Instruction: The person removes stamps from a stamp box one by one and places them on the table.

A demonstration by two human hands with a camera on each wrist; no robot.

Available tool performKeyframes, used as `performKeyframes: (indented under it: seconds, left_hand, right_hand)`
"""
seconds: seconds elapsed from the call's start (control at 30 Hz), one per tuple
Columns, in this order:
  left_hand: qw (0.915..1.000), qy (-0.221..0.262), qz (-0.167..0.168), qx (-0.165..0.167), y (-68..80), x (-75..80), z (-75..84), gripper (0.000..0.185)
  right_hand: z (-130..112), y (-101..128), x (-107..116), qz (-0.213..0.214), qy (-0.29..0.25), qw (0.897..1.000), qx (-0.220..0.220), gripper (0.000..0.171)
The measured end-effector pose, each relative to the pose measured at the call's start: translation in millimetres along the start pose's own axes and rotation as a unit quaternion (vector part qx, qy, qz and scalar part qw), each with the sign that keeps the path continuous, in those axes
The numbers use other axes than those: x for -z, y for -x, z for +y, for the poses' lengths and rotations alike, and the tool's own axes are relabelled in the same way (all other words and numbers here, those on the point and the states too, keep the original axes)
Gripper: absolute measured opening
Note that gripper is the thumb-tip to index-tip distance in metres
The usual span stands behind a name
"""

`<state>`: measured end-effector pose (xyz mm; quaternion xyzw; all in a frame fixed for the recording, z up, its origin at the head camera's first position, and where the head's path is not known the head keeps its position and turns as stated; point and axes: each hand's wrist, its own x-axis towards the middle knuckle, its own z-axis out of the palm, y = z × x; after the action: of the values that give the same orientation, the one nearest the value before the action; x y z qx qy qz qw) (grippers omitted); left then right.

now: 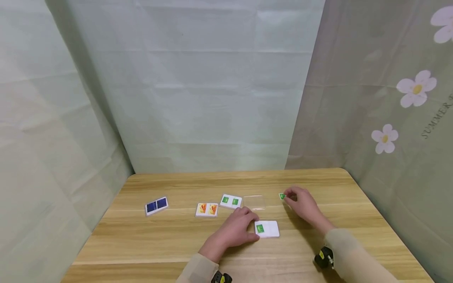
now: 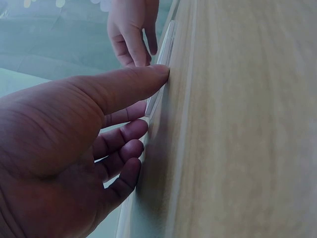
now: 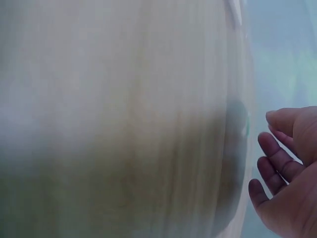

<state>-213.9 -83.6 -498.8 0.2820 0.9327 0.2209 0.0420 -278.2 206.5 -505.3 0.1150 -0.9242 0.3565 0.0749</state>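
Note:
My left hand (image 1: 238, 228) holds a flat white case (image 1: 269, 228) by its left end, thumb at the near corner and fingers at the far one. One small green picture card (image 1: 260, 228) lies on the case's left half; its right half is white. In the left wrist view the thumb presses the edge of the thin case (image 2: 159, 94). My right hand (image 1: 301, 202) hovers with bent, loose fingers beside a second small green card (image 1: 281, 196) at the back right. In the right wrist view a gap shows between that hand (image 3: 292, 163) and the table.
A clear plastic cover (image 1: 254, 203) lies behind the white case. To its left are a case with two green pictures (image 1: 231, 201), one with two orange pictures (image 1: 207, 210), and one with two dark blue pictures (image 1: 157, 206). Cloth curtains (image 1: 198, 86) surround the wooden table (image 1: 148, 243).

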Motion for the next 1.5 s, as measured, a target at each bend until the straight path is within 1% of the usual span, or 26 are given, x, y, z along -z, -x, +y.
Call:
performKeyframes:
  seconds: [0.13,0.23,0.3,0.43,0.6,0.73,0.97,1.1,1.23,1.5]
  left_hand:
    - [1.0000,0.003,0.002,0.000,0.5,0.9,-0.2,0.049]
    - [1.0000,0.001,0.003,0.000,0.9,1.4,-0.4,0.050]
    - [1.0000,0.001,0.002,0.000,0.8,1.7,-0.6,0.050]
    - [1.0000,0.005,0.001,-0.003,0.9,2.4,-0.4,0.049]
    - [1.0000,0.003,0.003,-0.008,1.1,1.5,-1.0,0.049]
    - [0.9999,0.004,0.003,-0.010,1.2,2.4,-0.9,0.049]
    - [0.9999,0.001,0.001,-0.011,1.2,1.9,-0.5,0.050]
    - [1.0000,0.004,-0.001,-0.008,0.5,2.4,-0.7,0.049]
    - [1.0000,0.007,-0.003,-0.007,0.2,2.1,-1.1,0.049]
    - [0.9999,-0.005,0.005,-0.013,0.4,-0.5,-2.6,0.049]
  right_hand:
    - [-11,10,1,0.007,-0.001,1.000,0.012,0.011]
    - [-20,16,1,-0.001,-0.010,1.000,0.019,0.011]
    - [-26,20,0,-0.012,-0.020,0.999,0.021,0.010]
    - [-37,28,-4,-0.043,-0.046,0.998,0.013,0.010]
    - [-47,34,-9,-0.072,-0.063,0.995,0.006,0.009]
    - [-51,36,-13,-0.089,-0.066,0.994,0.005,0.010]
    - [-55,41,-16,-0.118,-0.069,0.990,0.042,0.015]
    - [-57,44,-18,-0.135,-0.073,0.987,0.054,0.020]
    - [-58,46,-21,-0.146,-0.072,0.985,0.056,0.019]
    - [-55,45,-24,-0.159,-0.076,0.983,0.052,0.017]
